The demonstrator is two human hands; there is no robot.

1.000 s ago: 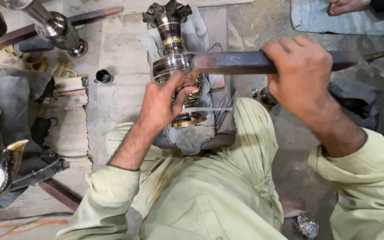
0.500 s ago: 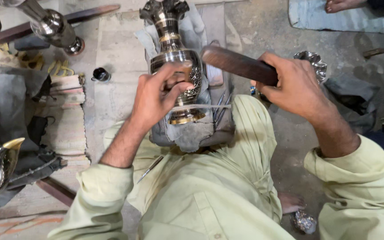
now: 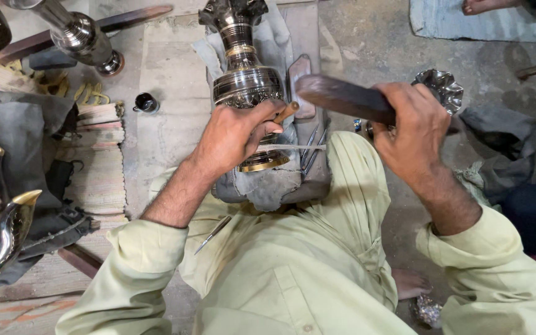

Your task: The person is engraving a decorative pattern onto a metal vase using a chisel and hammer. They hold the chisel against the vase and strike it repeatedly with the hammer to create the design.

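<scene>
Fingers of the left hand pinch a small chisel-like punch, its wooden-coloured end sticking out toward the right, while the palm rests on the engraved metal vase. The vase lies on its side on a grey padded cloth across the person's lap, ornate dark top pointing away, brass-coloured base rim toward the body. Fingers of the right hand are clenched around a dark wooden mallet, whose blurred head hangs just right of the punch, apart from it. Several thin metal gravers lie on the cloth just right of the vase base. One more slim tool rests on the pale green garment near the left sleeve.

Surroundings: a silver-coloured metal stem piece lies at upper left; a small dark cup stands on the floor; a stack of folded striped cloth sits to the left; a dark spouted vessel with a brass tip occupies the left edge; a fluted metal dish shows behind the right hand. No packages, labels or signs can be made out.
</scene>
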